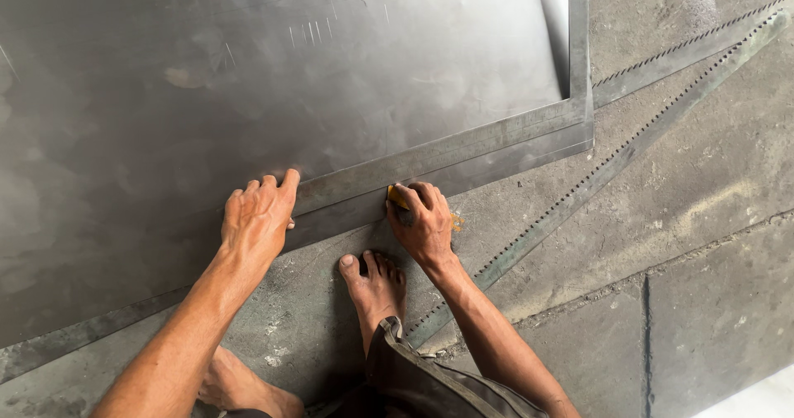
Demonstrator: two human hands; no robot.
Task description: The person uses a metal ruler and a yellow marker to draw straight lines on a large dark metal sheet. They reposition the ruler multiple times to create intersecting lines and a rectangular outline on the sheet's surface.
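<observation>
A large dull-grey sheet of metal (248, 79) lies flat on a rough, stained grey concrete floor (703, 195) and fills the upper left of the view. Along the sheet's near edge rests a long flat steel straightedge (463, 149), joined at its far right end to a second arm running up the sheet's right side. The left hand (256, 219) presses flat, fingers spread, on the sheet's near edge just left of the straightedge's middle. The right hand (426, 219) is closed around a small yellow-handled marking tool (399, 196), its tip at the straightedge's lower edge. 1 bare foot (374, 286) stands on the floor just below the sheet. 2 perforated metal strips (628, 149) lie diagonally on the concrete, right of the sheet.
</observation>
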